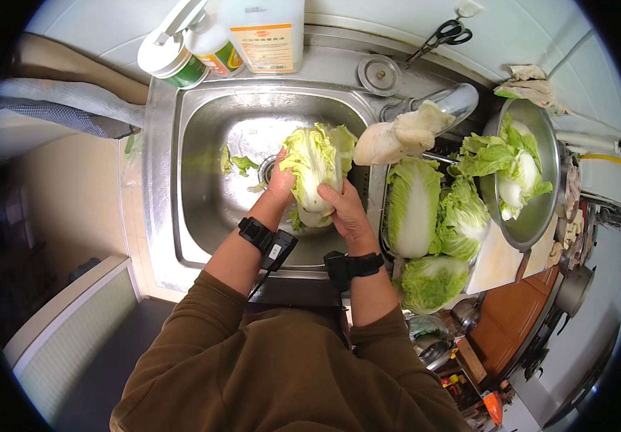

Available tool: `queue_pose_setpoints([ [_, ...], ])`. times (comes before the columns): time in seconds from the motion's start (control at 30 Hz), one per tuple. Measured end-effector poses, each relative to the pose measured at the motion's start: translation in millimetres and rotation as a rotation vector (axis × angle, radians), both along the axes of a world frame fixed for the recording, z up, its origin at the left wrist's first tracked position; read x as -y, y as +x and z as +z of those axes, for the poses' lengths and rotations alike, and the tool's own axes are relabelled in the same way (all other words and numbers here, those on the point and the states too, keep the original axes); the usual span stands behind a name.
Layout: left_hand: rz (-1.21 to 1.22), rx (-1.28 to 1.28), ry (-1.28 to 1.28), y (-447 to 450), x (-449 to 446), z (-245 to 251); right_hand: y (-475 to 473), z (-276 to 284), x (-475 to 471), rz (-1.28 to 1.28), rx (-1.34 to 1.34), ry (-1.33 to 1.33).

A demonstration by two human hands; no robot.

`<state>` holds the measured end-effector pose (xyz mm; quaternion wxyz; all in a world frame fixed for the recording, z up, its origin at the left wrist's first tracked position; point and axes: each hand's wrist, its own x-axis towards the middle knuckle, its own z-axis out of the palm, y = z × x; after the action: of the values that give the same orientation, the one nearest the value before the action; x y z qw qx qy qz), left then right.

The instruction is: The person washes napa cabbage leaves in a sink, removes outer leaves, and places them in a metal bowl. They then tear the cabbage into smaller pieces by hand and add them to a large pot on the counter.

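Both my hands hold a napa cabbage [315,173] over the stainless steel sink [202,210]. My left hand [281,181] grips its left side, with most of the fingers hidden behind the leaves. My right hand [347,208] is around the lower right side, its thumb lying on the white stem end. Torn green leaf pieces [243,164] lie on the sink floor beside the drain [268,171]. Part of another leaf shows beneath the cabbage.
Right of the sink sit several napa cabbages [412,210]. Beyond them a metal bowl [545,194] holds more cabbage, near a pale cutting board [496,259]. A cloth-wrapped faucet [396,137] reaches over the sink's right rim. Bottles [267,48] and a drain plug [379,74] stand behind; scissors [442,35] hang on the wall.
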<state>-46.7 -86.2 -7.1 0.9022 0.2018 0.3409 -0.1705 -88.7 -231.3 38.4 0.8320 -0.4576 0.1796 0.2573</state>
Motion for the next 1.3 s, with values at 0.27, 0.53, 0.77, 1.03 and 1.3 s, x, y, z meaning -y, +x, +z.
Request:
queue_pose_setpoints([
  [0.27, -0.253, 0.303, 0.403, -3, 9, 47, 7, -4, -1, -0.218, 0.014, -0.117],
  [0.53, -0.294, 0.667, 1.136, 22, 30, 26, -8, -11, -3, -0.285, 0.017, -0.109],
  [0.77, -0.229, 0.223, 0.768, 27, 29, 19, -11, -18, -7, -0.354, 0.021, -0.125],
  [1.03, -0.147, 0.455, 0.841, 12, 30, 10, -6, -21, -11, -0.321, 0.012, -0.250],
  [1.3, -0.162, 0.540, 0.720, -9, 16, 26, 6, -18, -8, -0.384, 0.068, -0.115],
])
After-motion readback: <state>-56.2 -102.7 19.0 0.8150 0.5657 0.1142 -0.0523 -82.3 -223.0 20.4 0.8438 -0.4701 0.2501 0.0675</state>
